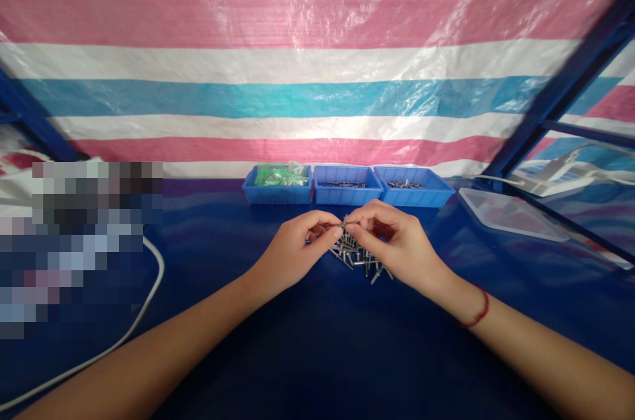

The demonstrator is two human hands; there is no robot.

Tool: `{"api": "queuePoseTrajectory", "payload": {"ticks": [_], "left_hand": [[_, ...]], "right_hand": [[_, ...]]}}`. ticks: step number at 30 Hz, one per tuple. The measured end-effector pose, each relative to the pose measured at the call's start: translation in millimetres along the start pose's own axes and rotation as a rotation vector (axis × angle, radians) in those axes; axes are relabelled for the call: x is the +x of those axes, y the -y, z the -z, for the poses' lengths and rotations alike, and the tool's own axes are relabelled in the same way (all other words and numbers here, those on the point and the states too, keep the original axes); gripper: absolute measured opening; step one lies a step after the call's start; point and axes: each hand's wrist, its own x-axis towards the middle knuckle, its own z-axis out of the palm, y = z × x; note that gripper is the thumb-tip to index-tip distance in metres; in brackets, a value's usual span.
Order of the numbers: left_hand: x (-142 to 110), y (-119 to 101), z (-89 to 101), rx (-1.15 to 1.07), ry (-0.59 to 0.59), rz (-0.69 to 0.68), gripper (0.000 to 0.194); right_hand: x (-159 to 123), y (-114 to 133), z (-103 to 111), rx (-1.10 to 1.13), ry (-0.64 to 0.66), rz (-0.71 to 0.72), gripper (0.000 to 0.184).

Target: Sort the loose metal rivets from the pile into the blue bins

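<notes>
Pinching a small metal piece [344, 225] in the closed-up fingertips of both left hand [297, 248] and right hand [401, 235], just over the metal pin pile [353, 253].

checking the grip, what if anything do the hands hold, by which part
A small metal piece, seemingly pinched by the left hand and right hand; which part is too small to tell.

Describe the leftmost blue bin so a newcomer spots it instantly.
Follow the striped sheet down to the far edge of the dark blue table. Three blue bins stand there side by side; take the left one. It alone holds green plastic; the other two hold small metal pieces.
</notes>
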Motion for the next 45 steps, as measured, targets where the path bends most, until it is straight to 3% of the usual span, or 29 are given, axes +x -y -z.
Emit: {"api": "queuePoseTrajectory", "payload": {"ticks": [8,19,22,25,28,33,38,45], "left_hand": [[-1.5,0.9,0.8,0.071,-0.092,-0.094,0.01],[-1.9,-0.9,-0.3,0.067,-0.096,-0.086,0.015],[-0.5,-1.4,1.3,0.12,-0.069,-0.061,0.026],[0.2,-1.9,3.7,0.208,-0.012,-0.041,0.026],[-0.2,-1.8,5.1,0.257,0.02,-0.054,0.022],[-0.4,2.2,7.3,0.3,0.03,-0.083,0.021],[8.1,14.5,22.6,0.511,0.064,-0.182,0.023],[14.8,27.1,40.1,0.675,0.225,-0.21,0.019]], "right_hand": [[1.2,-4.6,0.2,-0.094,0.028,0.009,0.014],[1.7,-7.2,-1.8,-0.074,0.157,-0.015,0.019],[7.7,-13.5,1.5,0.046,0.026,-0.19,0.022],[18.0,-24.6,13.7,0.178,-0.245,-0.412,0.021],[29.8,-36.1,34.5,0.292,-0.489,-0.537,0.014],[42.7,-47.9,66.6,0.324,-0.627,-0.655,0.01],[42.4,-44.9,67.6,0.353,-0.611,-0.704,0.021],[31.1,-37.0,36.7,0.259,-0.401,-0.559,0.019]]}}
